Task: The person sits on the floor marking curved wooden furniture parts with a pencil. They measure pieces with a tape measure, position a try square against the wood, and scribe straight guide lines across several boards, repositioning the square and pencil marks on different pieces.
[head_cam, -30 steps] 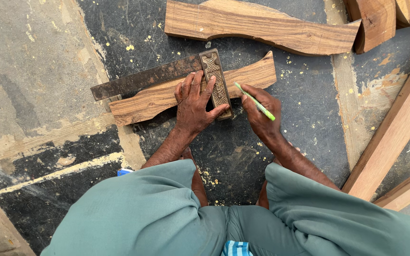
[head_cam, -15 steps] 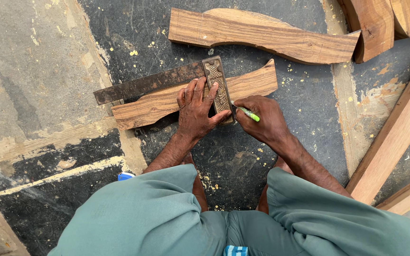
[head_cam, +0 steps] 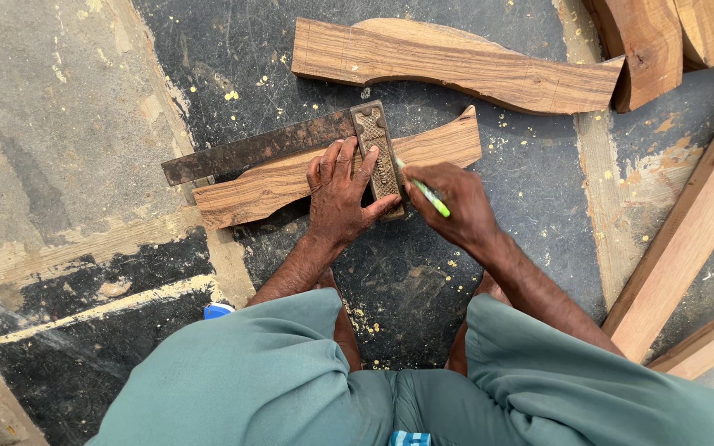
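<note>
Two bare hands work over a curved wooden piece lying on the dark floor; the left hand presses flat, fingers spread, on a metal try square laid across it; the right hand is closed around a green pencil, its tip beside the square's stock; a larger shaped board lies just beyond.

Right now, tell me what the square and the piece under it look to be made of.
Square: apparently metal, its dark blade rusty brown and dull, its stock patterned.
Curved piece: bare wood, brown with streaked grain, seemingly unvarnished.
The left hand presses both down; the right hand holds a green pencil.
</note>
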Motion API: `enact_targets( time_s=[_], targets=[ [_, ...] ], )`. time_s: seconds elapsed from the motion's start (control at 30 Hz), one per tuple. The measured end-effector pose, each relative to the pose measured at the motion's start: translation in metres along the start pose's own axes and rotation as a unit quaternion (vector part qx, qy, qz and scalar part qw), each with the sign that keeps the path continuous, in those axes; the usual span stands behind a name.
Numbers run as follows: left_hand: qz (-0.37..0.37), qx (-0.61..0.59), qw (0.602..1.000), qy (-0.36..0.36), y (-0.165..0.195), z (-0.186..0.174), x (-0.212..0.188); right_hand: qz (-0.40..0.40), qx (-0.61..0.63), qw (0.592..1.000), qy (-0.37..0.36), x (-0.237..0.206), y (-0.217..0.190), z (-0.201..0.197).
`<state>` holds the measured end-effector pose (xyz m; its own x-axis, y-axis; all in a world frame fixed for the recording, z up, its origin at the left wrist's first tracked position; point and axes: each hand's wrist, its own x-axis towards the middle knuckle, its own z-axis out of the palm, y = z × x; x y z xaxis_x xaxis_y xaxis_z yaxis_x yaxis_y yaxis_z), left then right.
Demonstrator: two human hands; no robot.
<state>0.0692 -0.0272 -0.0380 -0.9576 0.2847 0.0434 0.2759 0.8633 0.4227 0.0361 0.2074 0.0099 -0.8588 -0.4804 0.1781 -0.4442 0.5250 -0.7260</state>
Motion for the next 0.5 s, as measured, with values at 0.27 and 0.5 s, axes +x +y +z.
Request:
enact_targets(
  time_s=[0.27, 0.5],
  targets=[
    [0.006, 0.001, 1.0, 0.006, 0.0, -0.004, -0.001, 0.394, 0.125, 0.906, -0.091, -0.043, -0.02, 0.005],
    [-0.005, 0.0, 1.0, 0.01, 0.007, -0.005, 0.002, 0.473, 0.406, 0.782, -0.008, -0.042, -0.032, 0.041]
  ],
)
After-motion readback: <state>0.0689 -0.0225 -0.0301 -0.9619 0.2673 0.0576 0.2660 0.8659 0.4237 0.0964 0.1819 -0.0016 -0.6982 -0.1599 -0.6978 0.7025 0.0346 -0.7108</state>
